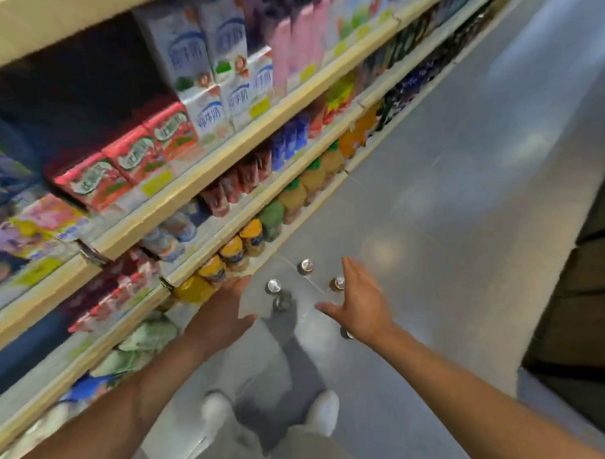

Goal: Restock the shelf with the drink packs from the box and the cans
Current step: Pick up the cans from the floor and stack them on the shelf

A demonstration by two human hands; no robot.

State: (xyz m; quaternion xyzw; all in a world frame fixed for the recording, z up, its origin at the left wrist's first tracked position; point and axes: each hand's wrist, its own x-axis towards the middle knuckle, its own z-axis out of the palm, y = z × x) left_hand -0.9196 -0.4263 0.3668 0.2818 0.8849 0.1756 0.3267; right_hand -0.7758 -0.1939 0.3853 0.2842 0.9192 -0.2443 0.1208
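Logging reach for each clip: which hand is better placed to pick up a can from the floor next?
Probably the right hand: its open fingers lie right beside a can. The left hand is over by the yellow bottles, not as near any can.

Right of the cans (306, 266): bare grey floor (465, 223), wide open.
Left of the cans: shelf (206, 177) front, its lowest row packed with bottles (251, 236) (blurred).
Between the cans: narrow gaps, floor showing.
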